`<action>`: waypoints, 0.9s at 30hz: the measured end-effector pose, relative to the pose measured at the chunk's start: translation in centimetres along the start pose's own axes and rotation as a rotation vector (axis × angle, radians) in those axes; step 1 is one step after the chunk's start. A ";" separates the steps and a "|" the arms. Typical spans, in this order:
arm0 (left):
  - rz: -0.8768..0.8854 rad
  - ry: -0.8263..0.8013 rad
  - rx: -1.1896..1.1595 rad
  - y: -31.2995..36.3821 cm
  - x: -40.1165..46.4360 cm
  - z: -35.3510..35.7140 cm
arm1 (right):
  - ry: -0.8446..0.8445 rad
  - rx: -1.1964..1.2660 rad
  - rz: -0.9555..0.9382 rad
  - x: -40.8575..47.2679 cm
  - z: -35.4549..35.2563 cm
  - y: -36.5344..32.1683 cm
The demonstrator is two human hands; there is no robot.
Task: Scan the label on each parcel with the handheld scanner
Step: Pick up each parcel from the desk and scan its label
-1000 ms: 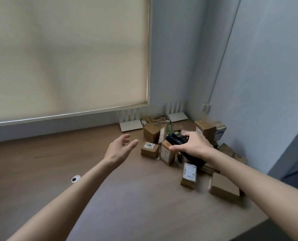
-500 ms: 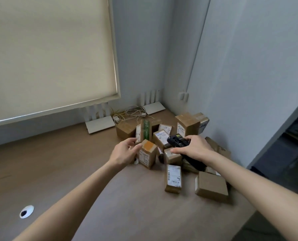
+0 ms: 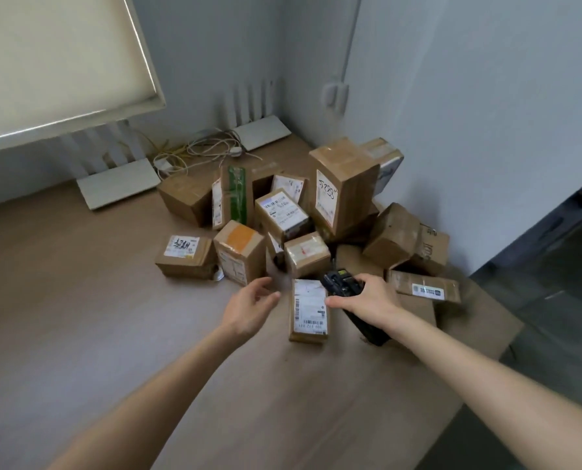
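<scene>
The right hand (image 3: 367, 301) held the handheld scanner (image 3: 345, 293), its fingers curled around the black body. The scanner's head pointed away from the person toward the pile, and its handle ran back under the palm toward the near edge of the tabletop (image 3: 79, 334).

The nearest parcel (image 3: 308, 310) lay flat on the tabletop, label (image 3: 310, 307) facing up, between the two hands. Its long axis ran from the near edge toward the far right corner, where the remaining parcels (image 3: 283, 215) were heaped against the walls. The parcel lay just beside the scanner, on its left; the right thumb reached to, or over, its right edge.

The left hand (image 3: 249, 308) hovered just left of the parcel with its fingers (image 3: 264, 293) spread and loosely bent, holding nothing. Contact with the parcel could not be confirmed.

Judgement: both hands were about equally near the parcel. The scanner head pointed past the label rather than onto it, so the scanner would probably need to tilt left and down across the label, with the left hand available to steady the parcel.
</scene>
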State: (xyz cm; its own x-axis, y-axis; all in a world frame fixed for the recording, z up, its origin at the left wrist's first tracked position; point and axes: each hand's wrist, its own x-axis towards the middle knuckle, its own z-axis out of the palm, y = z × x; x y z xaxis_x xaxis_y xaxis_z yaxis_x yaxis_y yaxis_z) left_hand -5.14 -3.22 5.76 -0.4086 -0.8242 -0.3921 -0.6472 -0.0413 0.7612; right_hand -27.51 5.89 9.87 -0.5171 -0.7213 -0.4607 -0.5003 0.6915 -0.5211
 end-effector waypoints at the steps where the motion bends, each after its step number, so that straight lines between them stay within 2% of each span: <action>1: -0.023 -0.009 0.005 -0.8 0.8 1.1 | -0.013 -0.002 0.018 1.1 0.9 0.9; 7: -0.148 -0.039 -0.022 -4.6 4.2 6.2 | -0.097 0.030 0.072 5.8 6.0 5.4; 12: -0.258 -0.134 -0.182 -5.8 5.2 8.9 | -0.116 0.099 0.030 7.3 8.6 7.6; 15: -0.247 -0.170 -0.283 -6.0 5.1 10.1 | -0.136 0.179 0.002 7.3 9.2 7.7; 21: -0.243 -0.147 -0.417 -5.2 3.9 10.0 | -0.122 0.288 -0.027 6.5 8.2 7.4; 27: -0.236 -0.084 -0.541 -1.5 0.5 7.6 | -0.159 0.314 -0.128 3.5 3.9 5.4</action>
State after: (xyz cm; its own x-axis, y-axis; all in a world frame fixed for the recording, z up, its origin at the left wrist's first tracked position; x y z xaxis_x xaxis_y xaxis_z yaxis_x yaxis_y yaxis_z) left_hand -9.28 0.72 0.44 -0.3572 -0.7116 -0.6050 -0.3161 -0.5174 0.7952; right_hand -29.25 6.94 2.67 -0.3375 -0.8151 -0.4709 -0.3033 0.5677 -0.7653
